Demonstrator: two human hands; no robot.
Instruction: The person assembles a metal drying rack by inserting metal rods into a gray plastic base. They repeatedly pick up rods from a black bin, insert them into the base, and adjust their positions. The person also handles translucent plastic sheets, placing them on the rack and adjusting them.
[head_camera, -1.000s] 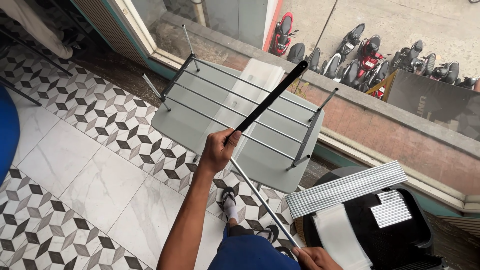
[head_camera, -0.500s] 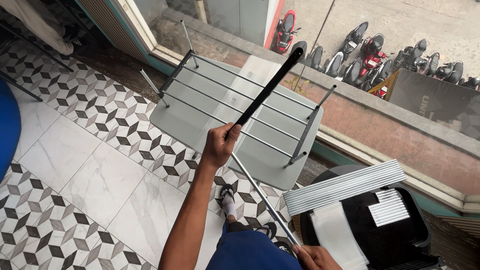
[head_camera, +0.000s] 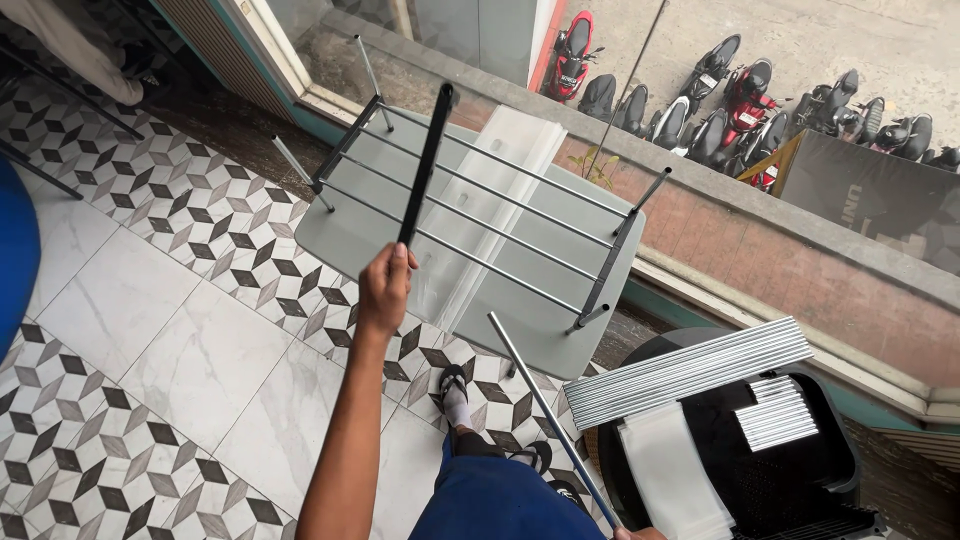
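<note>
Below, a patterned tile floor (head_camera: 150, 330) of grey, black and white was seen, and past a low ledge a row of parked motor scooters (head_camera: 720, 95) was visible at street level. Upon the floor, an upturned grey-topped surface (head_camera: 540, 310) was laid, its underside facing upward. Across that underside a frame of thin silver rods (head_camera: 500, 215) was run between two dark side bars, and short metal legs (head_camera: 365, 55) were pointed up at its corners. A clear plastic sheet (head_camera: 490, 200) was draped over the middle of the frame.

To the right, a round black stool or bin (head_camera: 800, 470) was stood, and on it a bundle of silver rods (head_camera: 690, 370) was laid slantwise, with a smaller bundle (head_camera: 780, 415) and a folded white sheet (head_camera: 675, 475) beside it.

A long black bar (head_camera: 425, 160) was held above the upturned frame, tilted only slightly from upright, its upper end reaching toward the far side of the frame. It was gripped at its lower end by the left hand (head_camera: 385, 290), the fingers being closed fully round it and the arm extended forward. A long silver rod (head_camera: 545, 415) was slanted up from the bottom edge; the right hand (head_camera: 635, 534) was barely shown at that edge by the rod's lower end, and whether it was closed could not be told. A foot in a dark sandal (head_camera: 455, 390) was planted on the tiles beneath.
</note>
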